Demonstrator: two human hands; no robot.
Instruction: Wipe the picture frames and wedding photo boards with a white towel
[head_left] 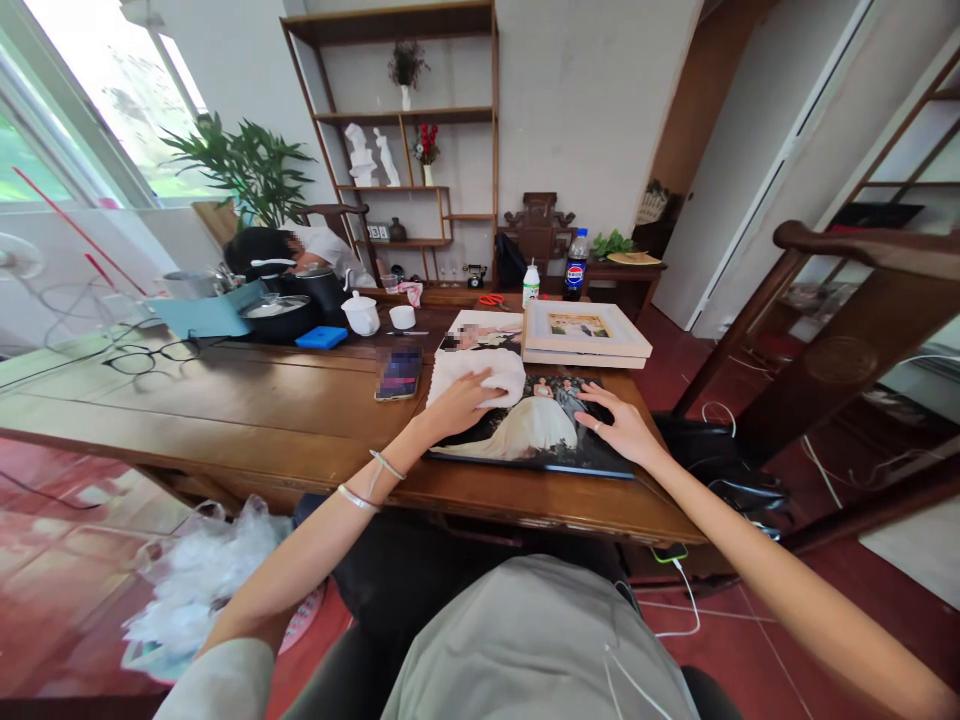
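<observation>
A large photo panel with a bride in a white gown lies flat at the table's front edge. My left hand is on a bunched white cloth at the panel's upper left, its fingers holding the cloth against the surface. My right hand rests with spread fingers on the panel's right side, nothing gripped in it. Beyond the cloth lies another wedding photo, partly covered. Behind the panel, a pale framed picture sits on a stack of similar thick pieces.
A phone lies left of the photos. Farther back stand a white lidded pot, a cola bottle, a small white bottle and red scissors. Glasses rest at left. Another person leans beyond the table.
</observation>
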